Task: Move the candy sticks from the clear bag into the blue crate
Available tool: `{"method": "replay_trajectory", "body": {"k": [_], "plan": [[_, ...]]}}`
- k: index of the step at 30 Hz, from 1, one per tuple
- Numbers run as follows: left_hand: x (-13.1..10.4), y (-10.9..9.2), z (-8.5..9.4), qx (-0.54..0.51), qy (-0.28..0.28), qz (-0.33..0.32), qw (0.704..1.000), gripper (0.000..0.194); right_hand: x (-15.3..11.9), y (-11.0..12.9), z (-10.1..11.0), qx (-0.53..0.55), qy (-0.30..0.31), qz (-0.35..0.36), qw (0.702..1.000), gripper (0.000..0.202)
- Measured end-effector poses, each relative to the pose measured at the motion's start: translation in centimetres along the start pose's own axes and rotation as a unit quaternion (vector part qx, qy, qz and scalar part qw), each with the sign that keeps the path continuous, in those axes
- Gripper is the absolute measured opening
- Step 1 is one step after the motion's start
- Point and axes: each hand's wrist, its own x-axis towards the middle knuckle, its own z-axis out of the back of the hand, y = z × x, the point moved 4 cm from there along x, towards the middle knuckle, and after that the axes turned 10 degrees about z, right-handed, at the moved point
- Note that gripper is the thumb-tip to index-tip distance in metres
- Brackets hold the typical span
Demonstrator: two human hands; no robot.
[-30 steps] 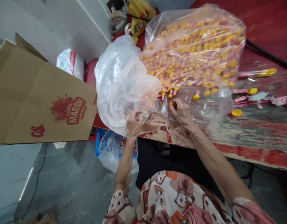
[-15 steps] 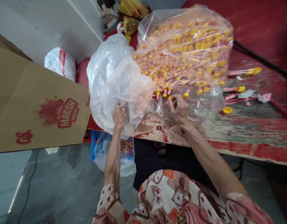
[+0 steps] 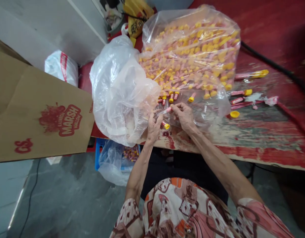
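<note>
My left hand (image 3: 154,128) is closed at the rim of the milky plastic bag (image 3: 117,86), pinching one end of a small clear tube with a pink-and-white piece (image 3: 167,110) in it. At the other end, the fingertips of my right hand (image 3: 184,116) pinch the same tube. A yellow-capped pink tube (image 3: 166,125) shows beside my left thumb; whether the hand holds it I cannot tell. Behind both hands lies a large clear bag (image 3: 189,56) full of pink tubes with yellow caps, several of them loose at its near edge.
A cardboard box (image 3: 43,115) stands at the left. Loose tubes, a yellow cap (image 3: 235,114) and scraps lie right on the worn red table (image 3: 266,138). A black cable (image 3: 273,61) crosses the back. Under the table edge sits a blue crate (image 3: 99,153) lined with plastic.
My left hand has come out of the milky bag and moved right to meet my right hand. The right hand has shifted slightly left, and a tube now spans both hands.
</note>
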Motion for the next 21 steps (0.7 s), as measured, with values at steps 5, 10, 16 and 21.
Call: {"method": "replay_trajectory", "body": {"k": [5,10,16,21], "plan": [[0.1,-0.3,2.1,0.042,-0.02,-0.022,0.999,0.038,0.0,1.2,-0.7,0.011,0.129,0.005,0.992,0.055],[-0.8,-1.3,4.9,0.231,-0.028,-0.084,0.969,0.028,0.6,2.3,0.3,-0.122,0.149,0.089,0.977,0.043],[-1.4,-1.2,4.0,0.394,0.001,-0.15,0.907,0.017,1.9,2.8,4.1,-0.33,-0.083,0.108,0.934,0.025],[0.3,-1.4,3.5,0.436,0.008,-0.153,0.887,0.013,2.0,3.2,4.8,-0.438,-0.083,0.097,0.89,0.035]]}}
